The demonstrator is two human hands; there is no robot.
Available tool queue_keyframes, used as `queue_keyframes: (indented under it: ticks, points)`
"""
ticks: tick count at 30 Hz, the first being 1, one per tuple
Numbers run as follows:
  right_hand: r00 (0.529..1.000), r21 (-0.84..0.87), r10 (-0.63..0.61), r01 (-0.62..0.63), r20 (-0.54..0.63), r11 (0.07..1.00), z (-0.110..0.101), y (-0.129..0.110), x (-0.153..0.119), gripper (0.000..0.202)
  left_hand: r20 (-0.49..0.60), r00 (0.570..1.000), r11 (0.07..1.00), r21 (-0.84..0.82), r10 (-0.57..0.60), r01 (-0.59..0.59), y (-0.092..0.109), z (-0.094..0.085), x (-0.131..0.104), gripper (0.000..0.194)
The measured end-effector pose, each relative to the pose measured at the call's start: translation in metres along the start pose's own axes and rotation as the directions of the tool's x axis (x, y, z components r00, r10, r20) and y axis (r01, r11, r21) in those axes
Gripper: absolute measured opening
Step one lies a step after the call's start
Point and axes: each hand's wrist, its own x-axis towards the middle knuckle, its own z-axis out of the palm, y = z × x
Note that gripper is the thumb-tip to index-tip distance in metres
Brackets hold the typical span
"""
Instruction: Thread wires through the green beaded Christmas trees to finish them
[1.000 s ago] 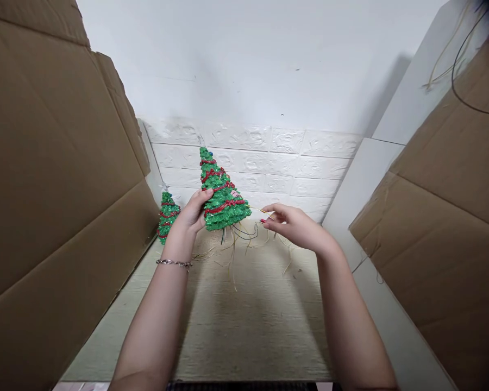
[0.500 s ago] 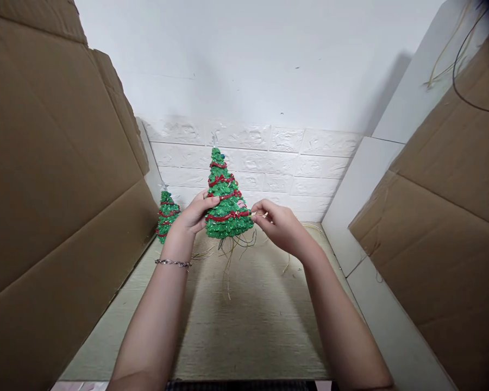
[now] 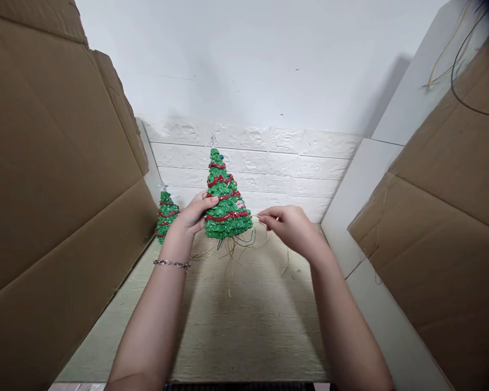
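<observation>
My left hand (image 3: 195,212) is closed around the left side of a small green Christmas tree (image 3: 228,209) with red garlands and a clear star on top. The tree is held up off the table, leaning slightly left. Several yellow and dark wires (image 3: 230,252) hang from its underside. To its right, my right hand (image 3: 283,225) pinches a thin yellow wire (image 3: 256,216) that runs to the tree's lower right edge. The fingertips are a little apart from the tree.
A second, similar tree (image 3: 167,214) stands at the left, partly behind my left wrist. Cardboard sheets (image 3: 65,152) (image 3: 444,217) flank both sides. Loose yellow wires (image 3: 286,263) lie on the table (image 3: 248,326), and more wires (image 3: 444,70) hang at upper right. A white brick-patterned wall (image 3: 285,163) is behind.
My right hand has moved a little to the right, away from the tree, and more of the yellow wire shows between them. My left hand and the tree have hardly moved.
</observation>
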Motion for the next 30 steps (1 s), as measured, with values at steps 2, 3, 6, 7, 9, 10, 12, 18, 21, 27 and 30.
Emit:
queue_keyframes:
  ticks: [2,3,6,7,9,10,12,18,21,27,30]
  points:
    - [1.0,0.023,-0.016,0.015,0.019,1.0,0.006,-0.002,0.001,0.022,0.018,1.0,1.0,0.006,-0.002,0.002,-0.001,0.0,0.0,0.05]
    - [0.999,0.075,-0.009,0.007,0.034,0.997,0.007,-0.002,0.0,0.021,0.025,1.0,1.0,0.006,-0.003,0.002,-0.001,0.0,0.001,0.05]
    - [0.995,0.345,0.022,-0.054,0.095,0.937,0.002,0.0,-0.002,0.027,0.025,1.0,1.0,0.008,0.007,-0.007,-0.001,-0.001,0.001,0.049]
    - [0.993,0.427,0.024,-0.071,0.114,0.902,-0.002,0.0,-0.004,0.027,0.02,1.0,1.0,0.013,0.016,-0.017,-0.001,-0.001,0.001,0.048]
    - [0.987,0.524,0.018,-0.099,0.157,0.846,-0.009,-0.001,-0.007,0.023,0.014,0.999,0.999,0.021,0.033,-0.033,0.0,-0.001,0.0,0.05]
    - [0.982,0.546,0.014,-0.116,0.188,0.83,-0.011,-0.003,-0.008,0.022,0.013,0.999,0.999,0.022,0.039,-0.04,0.0,-0.001,0.0,0.051]
    - [0.966,0.563,0.009,-0.157,0.257,0.811,-0.014,-0.006,-0.01,0.024,0.005,0.999,0.999,0.014,0.046,-0.046,-0.001,-0.001,-0.001,0.052]
    - [0.985,0.582,-0.034,-0.072,0.169,0.81,-0.009,-0.007,-0.007,0.022,-0.016,0.999,0.999,-0.032,0.037,-0.037,-0.002,-0.003,-0.002,0.048]
    - [0.997,0.617,-0.052,0.005,0.058,0.787,-0.006,-0.005,-0.003,0.025,-0.018,0.999,0.997,-0.063,0.04,-0.041,-0.002,-0.003,-0.002,0.051]
    - [0.995,0.652,-0.098,0.054,0.031,0.756,0.015,-0.003,0.006,0.033,0.004,0.998,0.993,-0.1,0.056,-0.055,0.002,0.003,-0.005,0.061]
    - [0.998,0.616,-0.063,0.052,-0.005,0.786,0.031,-0.001,0.013,0.031,0.019,0.998,0.993,-0.103,0.057,-0.055,0.004,0.005,-0.007,0.066]
